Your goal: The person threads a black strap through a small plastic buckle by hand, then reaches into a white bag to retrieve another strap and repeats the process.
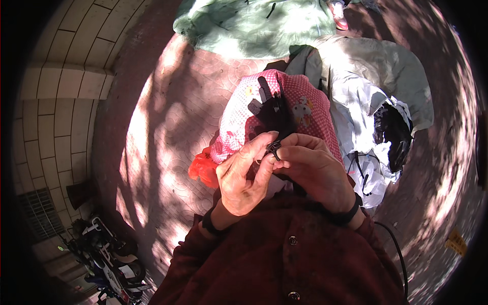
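Note:
My left hand (243, 175) and my right hand (316, 165) meet in front of my body, fingertips pinched around a small black piece (274, 148). It looks like a looped strap end or clip; its exact kind is too small to make out. Both hands are closed on it. Just beyond the fingers, a heap of black strap-like pieces (277, 114) lies on a pink checked cloth (317, 109) with cartoon figures, spread over my lap. Some of the heap is hidden behind my fingers.
A red plastic bag (204, 168) pokes out left of the cloth. On the right lies a white plastic bag (354, 109) with a black bag (394, 137) in its mouth. A green sheet (254, 30) covers the far ground. Parked scooters (114, 254) stand lower left, by a tiled wall (61, 122).

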The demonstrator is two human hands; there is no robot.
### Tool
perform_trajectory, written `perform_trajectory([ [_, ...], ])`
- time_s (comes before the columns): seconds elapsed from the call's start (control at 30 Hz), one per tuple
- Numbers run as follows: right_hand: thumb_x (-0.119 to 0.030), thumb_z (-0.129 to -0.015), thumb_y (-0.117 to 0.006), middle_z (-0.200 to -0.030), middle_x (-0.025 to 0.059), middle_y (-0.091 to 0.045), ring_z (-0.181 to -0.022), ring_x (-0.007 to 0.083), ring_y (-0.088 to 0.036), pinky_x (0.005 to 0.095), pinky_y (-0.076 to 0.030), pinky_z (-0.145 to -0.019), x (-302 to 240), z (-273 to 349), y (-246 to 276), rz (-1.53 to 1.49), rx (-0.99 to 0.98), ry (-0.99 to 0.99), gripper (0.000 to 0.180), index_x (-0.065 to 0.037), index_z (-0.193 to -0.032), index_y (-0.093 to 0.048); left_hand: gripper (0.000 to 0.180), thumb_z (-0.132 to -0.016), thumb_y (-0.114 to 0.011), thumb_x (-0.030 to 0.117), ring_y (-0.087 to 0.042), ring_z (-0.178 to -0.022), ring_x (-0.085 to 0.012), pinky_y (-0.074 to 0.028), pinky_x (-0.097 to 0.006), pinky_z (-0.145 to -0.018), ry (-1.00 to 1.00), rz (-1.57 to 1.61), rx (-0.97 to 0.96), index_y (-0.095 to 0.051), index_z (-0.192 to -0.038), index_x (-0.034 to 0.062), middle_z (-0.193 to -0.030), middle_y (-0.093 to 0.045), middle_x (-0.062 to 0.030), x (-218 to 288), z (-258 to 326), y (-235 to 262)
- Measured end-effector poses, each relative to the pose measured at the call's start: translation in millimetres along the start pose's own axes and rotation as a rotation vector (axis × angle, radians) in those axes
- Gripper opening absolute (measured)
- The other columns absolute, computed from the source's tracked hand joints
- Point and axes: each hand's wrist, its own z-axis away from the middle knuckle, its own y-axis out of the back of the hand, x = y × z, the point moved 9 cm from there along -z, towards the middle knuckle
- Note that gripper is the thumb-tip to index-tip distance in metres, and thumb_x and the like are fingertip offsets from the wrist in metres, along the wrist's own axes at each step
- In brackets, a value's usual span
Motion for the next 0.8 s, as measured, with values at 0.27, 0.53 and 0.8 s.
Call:
perform_trajectory([
  [0.27, -0.008, -0.089, -0.070, -0.085, 0.0025, -0.066, -0.077, 0.0083, -0.060, 0.0249, -0.049, -0.073, -6.7, 2.3, -11.7, 0.112, 0.057, 0.220, 0.008, -0.003, -0.092, -0.065, 0.028, -0.090, -0.063, -0.004, -0.072, -0.074, -0.0140, -0.056, -0.022, -0.063, 0.001, 0.010, 0.074, -0.059, -0.118, -0.0054, -0.088, -0.071, -0.0109, 6.4, -0.6, 5.9],
  [0.53, -0.008, -0.090, -0.070, -0.087, 0.0025, -0.068, -0.077, 0.0046, -0.060, 0.0191, -0.047, -0.067, -27.0, 7.5, -18.8, 0.366, 0.132, 0.460, 0.013, -0.001, -0.099, -0.067, 0.036, -0.083, -0.067, -0.006, -0.072, -0.076, -0.0179, -0.056, -0.025, -0.065, -0.110, -0.159, 0.109, -0.058, -0.117, -0.0056, -0.097, -0.071, -0.0150, 20.9, -0.5, 9.8],
  [0.8, -0.011, -0.090, -0.071, -0.079, -0.0001, -0.069, -0.071, 0.0026, -0.058, 0.0180, -0.047, -0.063, -26.8, 2.8, -29.5, 0.502, 0.096, 0.346, 0.017, 0.001, -0.102, -0.069, 0.037, -0.082, -0.062, -0.007, -0.072, -0.076, -0.0220, -0.058, -0.029, -0.067, -0.236, -0.152, 0.131, -0.057, -0.118, -0.0093, -0.103, -0.069, -0.0187, 27.0, -0.1, 12.2],
])
